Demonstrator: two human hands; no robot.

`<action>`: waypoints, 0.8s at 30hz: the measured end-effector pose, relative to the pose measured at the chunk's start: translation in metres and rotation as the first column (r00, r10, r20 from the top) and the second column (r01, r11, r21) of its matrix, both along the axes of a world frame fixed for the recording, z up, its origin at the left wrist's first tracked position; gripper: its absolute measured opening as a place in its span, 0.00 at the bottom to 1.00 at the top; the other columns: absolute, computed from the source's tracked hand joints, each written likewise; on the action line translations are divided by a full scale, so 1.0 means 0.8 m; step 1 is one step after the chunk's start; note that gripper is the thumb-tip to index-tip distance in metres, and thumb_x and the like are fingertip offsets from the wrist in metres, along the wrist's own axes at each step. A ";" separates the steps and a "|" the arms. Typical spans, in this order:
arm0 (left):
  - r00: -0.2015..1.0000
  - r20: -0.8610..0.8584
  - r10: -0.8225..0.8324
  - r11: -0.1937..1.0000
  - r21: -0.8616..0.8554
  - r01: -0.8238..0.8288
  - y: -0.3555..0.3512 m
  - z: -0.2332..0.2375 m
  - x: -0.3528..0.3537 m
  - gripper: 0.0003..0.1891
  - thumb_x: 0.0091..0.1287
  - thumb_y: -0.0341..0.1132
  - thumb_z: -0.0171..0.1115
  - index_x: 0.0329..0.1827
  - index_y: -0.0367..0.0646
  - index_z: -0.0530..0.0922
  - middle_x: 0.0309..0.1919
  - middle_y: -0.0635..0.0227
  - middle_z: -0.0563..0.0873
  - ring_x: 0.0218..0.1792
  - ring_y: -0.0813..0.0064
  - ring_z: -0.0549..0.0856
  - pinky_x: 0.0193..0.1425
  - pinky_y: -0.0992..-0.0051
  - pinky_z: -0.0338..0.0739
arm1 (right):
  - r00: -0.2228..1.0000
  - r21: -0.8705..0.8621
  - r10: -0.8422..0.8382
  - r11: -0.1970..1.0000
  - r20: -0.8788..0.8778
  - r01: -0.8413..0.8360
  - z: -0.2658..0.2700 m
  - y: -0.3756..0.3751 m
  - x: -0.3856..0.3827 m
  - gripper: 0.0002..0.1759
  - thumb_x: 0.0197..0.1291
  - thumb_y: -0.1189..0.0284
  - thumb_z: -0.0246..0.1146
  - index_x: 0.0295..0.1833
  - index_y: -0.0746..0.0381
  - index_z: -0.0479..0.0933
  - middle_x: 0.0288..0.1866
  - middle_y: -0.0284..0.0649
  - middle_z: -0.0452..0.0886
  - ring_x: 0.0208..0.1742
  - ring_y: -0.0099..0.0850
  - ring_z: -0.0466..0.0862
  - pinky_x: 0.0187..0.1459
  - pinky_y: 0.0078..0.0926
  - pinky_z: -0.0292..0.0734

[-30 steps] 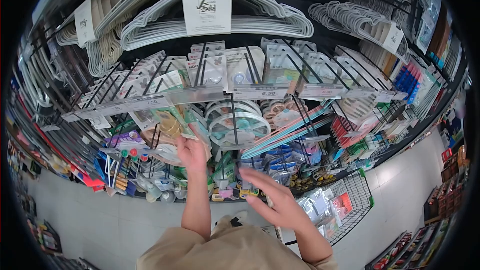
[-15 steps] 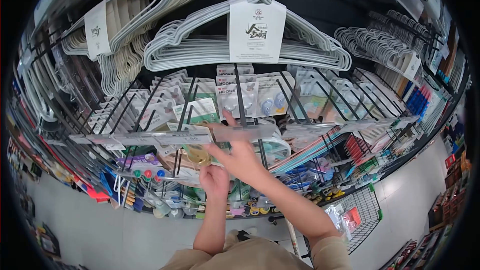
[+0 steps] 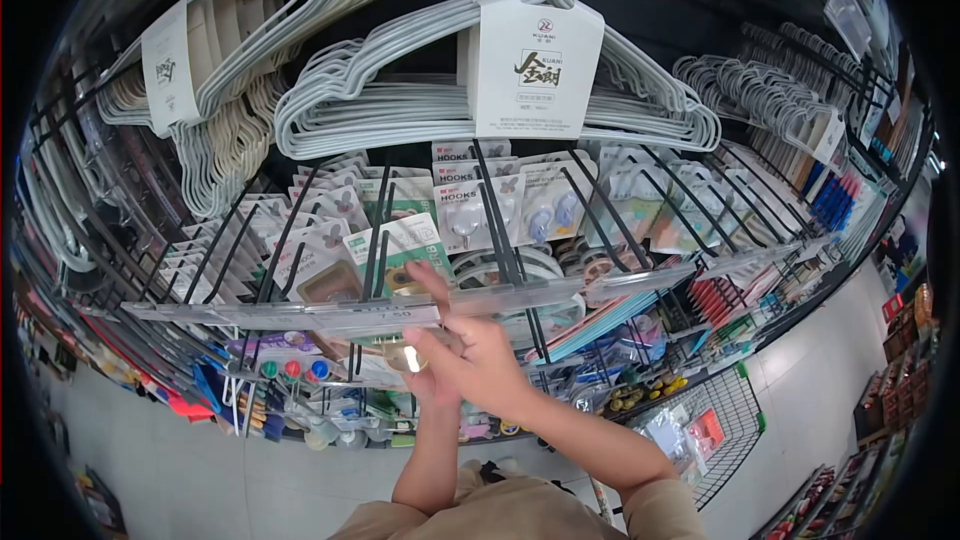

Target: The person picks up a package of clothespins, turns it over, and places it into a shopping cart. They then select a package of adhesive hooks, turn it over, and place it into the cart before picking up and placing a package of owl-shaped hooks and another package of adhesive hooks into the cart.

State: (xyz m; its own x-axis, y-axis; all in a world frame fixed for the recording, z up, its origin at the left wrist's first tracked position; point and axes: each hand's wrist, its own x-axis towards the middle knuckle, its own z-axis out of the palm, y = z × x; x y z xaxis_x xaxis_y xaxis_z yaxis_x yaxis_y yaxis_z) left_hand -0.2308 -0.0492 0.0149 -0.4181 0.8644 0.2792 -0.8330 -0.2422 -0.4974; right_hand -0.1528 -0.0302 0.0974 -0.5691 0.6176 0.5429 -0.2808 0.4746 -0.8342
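My left hand (image 3: 438,386) is below the shelf's clear label rail (image 3: 375,316), closed on a pack with a shiny gold part (image 3: 408,353); some of its fingers are hidden. Crossing from the right, my right hand (image 3: 478,352) has its thumb stretched over the gold part and a finger raised past the rail. That fingertip is at a green and white carded pack (image 3: 404,248) hanging on a black prong. Packs marked HOOKS (image 3: 468,212) hang just right of it.
Light grey hangers (image 3: 340,105) with a white label (image 3: 540,68) hang above. More hangers (image 3: 225,55) are at the left. Other carded goods (image 3: 640,195) fill the prongs to the right. A wire cart (image 3: 735,415) with packages stands at the lower right.
The view has come closer to the rack. My right hand is lower against the rail, its raised finger nearer the green pack. My left hand and the gold part have shifted slightly down and right.
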 end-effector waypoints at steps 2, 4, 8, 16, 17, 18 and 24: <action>0.991 -0.110 0.072 0.997 -0.025 -0.076 0.006 -0.036 -0.009 0.33 0.62 0.38 0.69 0.70 0.45 0.67 0.70 0.65 0.70 0.71 0.68 0.68 0.79 0.62 0.58 | 0.931 -0.239 0.064 0.971 0.361 0.026 0.001 -0.004 0.009 0.13 0.65 0.68 0.64 0.45 0.69 0.79 0.52 0.49 0.83 0.52 0.34 0.84 0.41 0.25 0.79; 0.965 -0.219 0.141 0.987 -0.044 -0.154 0.011 -0.085 -0.019 0.31 0.58 0.36 0.73 0.65 0.46 0.72 0.66 0.65 0.75 0.69 0.68 0.71 0.78 0.63 0.59 | 0.938 -0.188 0.066 0.982 0.340 -0.002 -0.006 0.002 0.014 0.13 0.65 0.70 0.64 0.48 0.69 0.80 0.49 0.46 0.85 0.48 0.30 0.85 0.44 0.25 0.79; 0.935 -0.334 0.122 0.947 -0.243 -0.211 0.011 -0.163 -0.037 0.22 0.56 0.36 0.75 0.54 0.50 0.80 0.59 0.65 0.81 0.65 0.66 0.75 0.78 0.60 0.60 | 0.959 -0.003 0.143 0.989 0.245 -0.147 -0.013 0.012 0.029 0.13 0.66 0.71 0.63 0.53 0.66 0.81 0.48 0.43 0.86 0.47 0.29 0.85 0.50 0.25 0.78; 0.953 -0.246 0.179 0.945 -0.228 -0.236 0.015 -0.136 -0.033 0.05 0.65 0.36 0.66 0.37 0.45 0.83 0.58 0.60 0.83 0.66 0.64 0.75 0.78 0.57 0.60 | 0.903 -0.038 0.282 0.958 0.323 -0.285 -0.007 0.035 0.056 0.19 0.63 0.82 0.55 0.60 0.66 0.76 0.55 0.43 0.83 0.54 0.28 0.82 0.56 0.28 0.76; 0.951 -0.243 0.191 0.938 -0.239 -0.250 0.016 -0.135 -0.034 0.05 0.65 0.35 0.65 0.35 0.44 0.83 0.58 0.59 0.83 0.67 0.64 0.75 0.78 0.58 0.61 | 0.931 -0.102 0.243 0.969 0.273 -0.223 -0.011 0.039 0.055 0.21 0.62 0.83 0.53 0.61 0.67 0.75 0.55 0.43 0.82 0.55 0.29 0.81 0.56 0.28 0.76; 0.949 -0.241 0.203 0.932 -0.250 -0.263 0.017 -0.130 -0.034 0.06 0.65 0.35 0.64 0.33 0.43 0.83 0.58 0.59 0.83 0.67 0.65 0.75 0.78 0.58 0.62 | 0.940 -0.131 0.169 0.982 0.298 -0.135 -0.020 0.046 0.048 0.25 0.61 0.84 0.54 0.66 0.66 0.70 0.53 0.42 0.80 0.54 0.31 0.80 0.55 0.29 0.76; 0.924 -0.295 0.243 0.949 -0.124 -0.290 0.018 -0.128 -0.037 0.06 0.65 0.35 0.65 0.37 0.42 0.84 0.58 0.55 0.82 0.65 0.64 0.76 0.80 0.61 0.59 | 0.963 0.144 -0.193 0.975 0.188 0.167 -0.049 0.077 0.003 0.29 0.65 0.76 0.62 0.70 0.64 0.61 0.55 0.45 0.78 0.53 0.30 0.79 0.54 0.28 0.75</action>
State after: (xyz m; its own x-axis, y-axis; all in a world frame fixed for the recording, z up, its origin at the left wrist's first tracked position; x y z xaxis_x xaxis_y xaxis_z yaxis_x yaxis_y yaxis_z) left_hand -0.2603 -0.0347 -0.0876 -0.5668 0.7746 0.2806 -0.8239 -0.5321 -0.1952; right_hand -0.1506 0.0316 0.0586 -0.5595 0.6535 0.5098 -0.0152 0.6069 -0.7946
